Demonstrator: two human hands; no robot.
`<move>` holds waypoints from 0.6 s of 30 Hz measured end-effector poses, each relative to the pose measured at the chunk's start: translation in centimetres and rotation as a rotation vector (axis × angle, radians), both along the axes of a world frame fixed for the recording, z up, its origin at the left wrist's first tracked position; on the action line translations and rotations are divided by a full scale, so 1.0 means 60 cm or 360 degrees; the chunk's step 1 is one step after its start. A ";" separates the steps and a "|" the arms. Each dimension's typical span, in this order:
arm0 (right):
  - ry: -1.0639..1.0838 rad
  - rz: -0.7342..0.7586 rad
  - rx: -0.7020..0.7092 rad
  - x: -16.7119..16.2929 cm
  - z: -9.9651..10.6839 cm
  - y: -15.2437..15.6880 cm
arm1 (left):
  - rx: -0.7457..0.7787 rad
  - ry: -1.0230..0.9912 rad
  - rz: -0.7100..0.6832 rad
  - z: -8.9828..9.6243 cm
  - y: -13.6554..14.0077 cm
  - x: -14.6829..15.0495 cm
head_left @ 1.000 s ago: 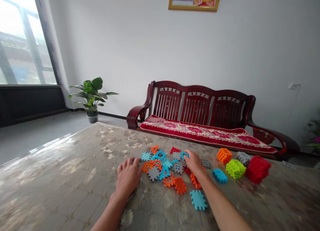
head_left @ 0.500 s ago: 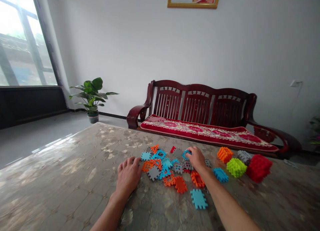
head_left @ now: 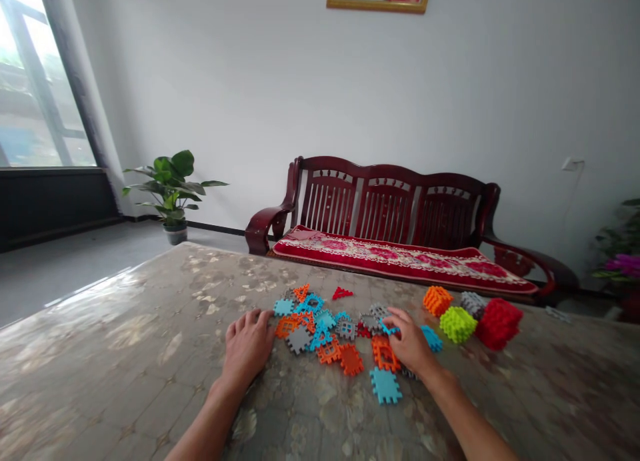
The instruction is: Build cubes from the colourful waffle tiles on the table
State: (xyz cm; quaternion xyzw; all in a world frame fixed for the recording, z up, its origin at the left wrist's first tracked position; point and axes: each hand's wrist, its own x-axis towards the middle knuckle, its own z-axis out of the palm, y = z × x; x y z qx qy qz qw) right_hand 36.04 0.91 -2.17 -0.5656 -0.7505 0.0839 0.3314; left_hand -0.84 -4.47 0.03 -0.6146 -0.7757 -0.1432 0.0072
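My left hand (head_left: 249,341) lies flat on the patterned tabletop with its fingers stretched out, holding nothing, just left of a pile of plastic interlocking tiles. At the right side of the pile, my right hand (head_left: 411,341) pinches a blue interlocking tile (head_left: 388,326); most of that tile is hidden by the fingers. Nearest to it are an orange window tile (head_left: 385,353), a light-blue square tile (head_left: 385,386) and some grey tiles (head_left: 376,313). Further left in the pile are a solid grey tile (head_left: 299,340) and a solid orange tile (head_left: 351,360). A red triangular piece (head_left: 342,292) sits behind the pile.
Right of my right hand stand assembled cubes: orange (head_left: 437,301), lime green (head_left: 458,324), grey (head_left: 473,304) and a larger red one (head_left: 499,324). A blue block (head_left: 431,338) lies beside them. Behind the table (head_left: 125,381) is a wooden bench (head_left: 390,208); a potted plant (head_left: 175,188) stands back left.
My right hand has moved back toward me and rightward over the pile, with the blue tile in its fingers. The red triangle now shows in full behind the pile. My left hand stays resting.
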 end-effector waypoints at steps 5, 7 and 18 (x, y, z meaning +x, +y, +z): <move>-0.0116 -0.0045 -0.0067 -0.015 0.025 -0.012 | 0.0007 -0.0009 -0.0014 -0.001 0.000 -0.002; -0.0141 -0.0082 -0.0086 -0.021 0.029 -0.013 | 0.0007 -0.0010 -0.0019 -0.001 0.000 -0.002; -0.0366 -0.0088 -0.0072 -0.036 0.032 0.001 | 0.0000 -0.0003 -0.0017 0.001 0.000 -0.001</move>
